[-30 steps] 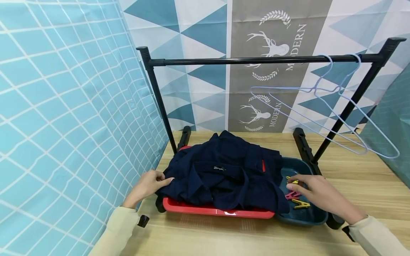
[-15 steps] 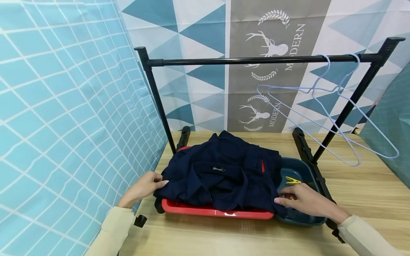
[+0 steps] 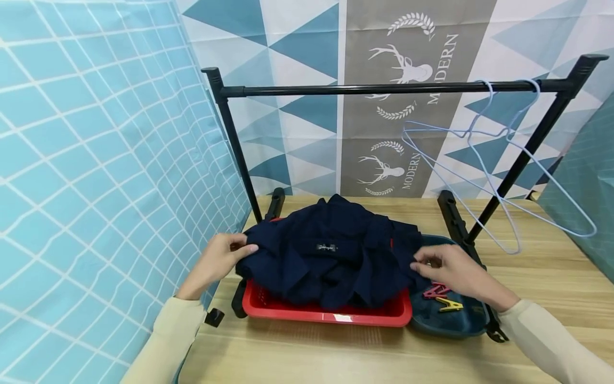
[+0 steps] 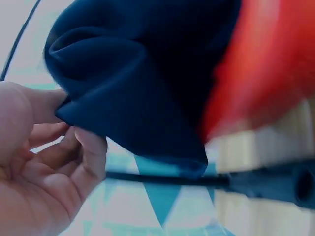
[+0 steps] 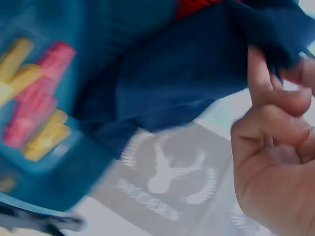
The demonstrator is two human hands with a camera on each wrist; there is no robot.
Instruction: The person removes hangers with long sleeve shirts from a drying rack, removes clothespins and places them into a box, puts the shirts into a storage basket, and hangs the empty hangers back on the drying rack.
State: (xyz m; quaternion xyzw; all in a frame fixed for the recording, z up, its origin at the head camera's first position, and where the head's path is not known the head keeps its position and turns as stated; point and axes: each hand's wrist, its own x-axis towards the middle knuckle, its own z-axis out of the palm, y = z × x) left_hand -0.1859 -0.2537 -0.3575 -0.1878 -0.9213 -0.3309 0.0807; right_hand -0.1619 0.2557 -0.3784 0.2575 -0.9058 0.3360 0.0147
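Note:
A navy collared shirt (image 3: 331,261) lies bunched over a red basket (image 3: 326,316), its neck label facing up. My left hand (image 3: 218,261) pinches the shirt's left edge between thumb and fingers; in the left wrist view the cloth (image 4: 123,88) hangs from that pinch. On the other side my right hand (image 3: 453,269) pinches the shirt's right edge above a dark teal tub (image 3: 460,330). The right wrist view has the cloth (image 5: 182,73) stretching away from the right fingers (image 5: 261,78). The shirt's front edge is raised off the basket's near rim.
Pink clothespins (image 3: 435,290) and a yellow clothespin (image 3: 449,305) lie in the tub. Over everything stands a black garment rack (image 3: 336,90). Two light-blue wire hangers (image 3: 479,133) hang at its right end. A blue gridded curtain (image 3: 96,160) borders the left.
My right hand has moved from above the clothespins to the shirt's right edge and taken hold. Both hands have lifted the shirt's front, baring more of the basket. One hanger swings.

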